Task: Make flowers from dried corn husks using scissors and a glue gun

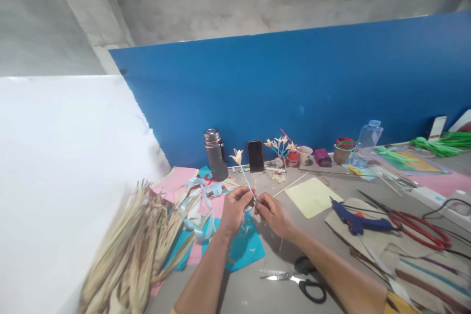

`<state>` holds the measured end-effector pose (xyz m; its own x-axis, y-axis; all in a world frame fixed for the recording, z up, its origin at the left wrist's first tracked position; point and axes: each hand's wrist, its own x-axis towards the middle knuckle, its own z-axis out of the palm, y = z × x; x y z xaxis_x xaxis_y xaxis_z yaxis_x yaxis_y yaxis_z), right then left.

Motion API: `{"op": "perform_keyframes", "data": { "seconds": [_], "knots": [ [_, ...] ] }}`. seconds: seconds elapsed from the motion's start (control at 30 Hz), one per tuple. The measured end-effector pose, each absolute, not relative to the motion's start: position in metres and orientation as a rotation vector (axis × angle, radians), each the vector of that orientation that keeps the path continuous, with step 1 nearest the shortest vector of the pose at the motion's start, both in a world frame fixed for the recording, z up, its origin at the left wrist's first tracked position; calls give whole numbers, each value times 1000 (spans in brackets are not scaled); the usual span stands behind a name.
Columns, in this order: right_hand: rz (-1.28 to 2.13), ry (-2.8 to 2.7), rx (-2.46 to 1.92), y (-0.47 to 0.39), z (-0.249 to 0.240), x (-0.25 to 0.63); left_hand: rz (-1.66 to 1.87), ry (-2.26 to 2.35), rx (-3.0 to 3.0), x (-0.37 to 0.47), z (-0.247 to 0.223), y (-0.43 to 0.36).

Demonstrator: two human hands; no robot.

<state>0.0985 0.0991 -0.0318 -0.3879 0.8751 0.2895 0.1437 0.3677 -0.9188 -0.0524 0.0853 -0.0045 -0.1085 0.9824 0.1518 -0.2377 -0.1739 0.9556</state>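
Observation:
Between my hands is a handmade flower [237, 157] with pale husk-like petals, its light-blue wrapped stem slanting down to my fingers. My left hand [235, 208] pinches the stem from the left. On the right, my right hand [271, 212] closes its fingertips on the stem's lower end. A light-blue ribbon [189, 206] lies looped on the paper left of my hands. Black-handled scissors [311, 289] rest open beneath my right forearm. Similar finished-looking flowers [281, 144] stand in a small holder at the back.
Dried corn husks [128, 255] are heaped at left, beside pink and blue paper [250, 245]. A flask [216, 154], a phone [255, 156] and a plastic bottle [366, 142] stand along the blue partition [275, 88]. A glue gun [360, 218] and red-handled scissors [421, 230] lie at right.

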Motion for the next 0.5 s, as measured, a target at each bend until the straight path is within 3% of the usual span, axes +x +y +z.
{"op": "perform_keyframes", "data": {
  "seconds": [0.5],
  "knots": [
    [911,-1779,-975,98,-49,89,1573,1227,1360,-47,-13,88]
  ]
}}
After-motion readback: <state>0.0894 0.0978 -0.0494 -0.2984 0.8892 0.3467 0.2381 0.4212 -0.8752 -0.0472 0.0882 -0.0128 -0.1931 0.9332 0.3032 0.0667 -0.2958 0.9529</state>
